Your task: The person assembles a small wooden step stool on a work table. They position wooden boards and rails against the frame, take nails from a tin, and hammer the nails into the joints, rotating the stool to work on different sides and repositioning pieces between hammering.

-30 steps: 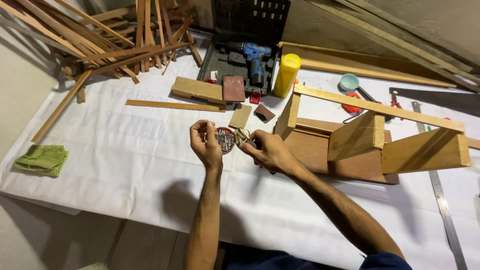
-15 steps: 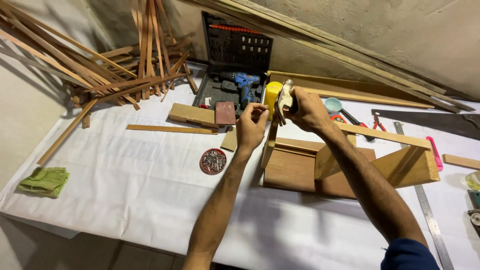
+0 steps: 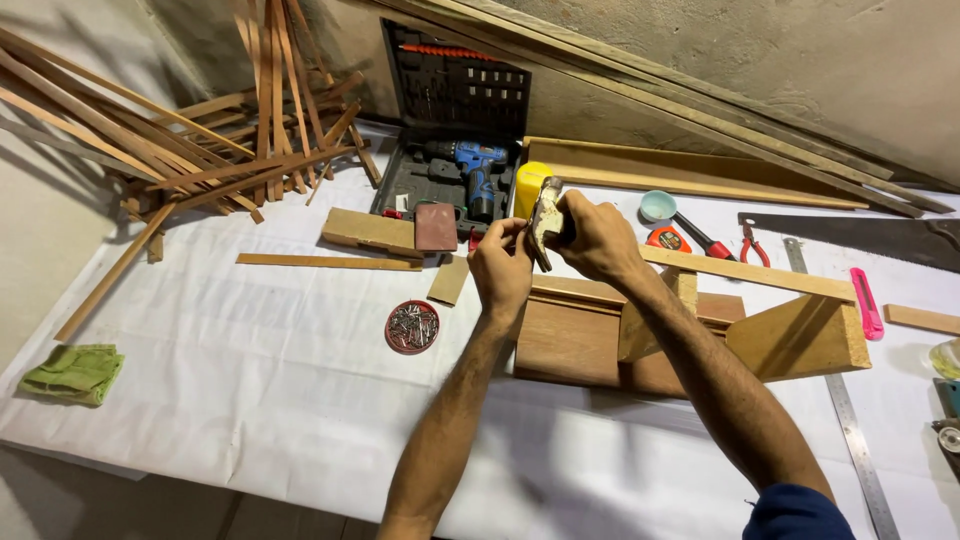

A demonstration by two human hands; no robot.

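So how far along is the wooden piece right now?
Done: wooden frame already has upright blocks and a slat across. In hand: right hand grips a hammer; left hand pinches at the slat's end, nail hidden. Left: nails remain in the round tin.

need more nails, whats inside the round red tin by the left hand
The round red tin lies open on the white table cover, with a heap of thin metal nails inside. The nails hide its bottom.

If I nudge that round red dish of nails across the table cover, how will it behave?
The round red dish of nails looks shallow and flat-bottomed, so it would probably slide, not tip. The heap of metal nails likely makes it heavy for its size. Its low rim suggests a quick shove could spill nails onto the white table cover, which might also wrinkle.
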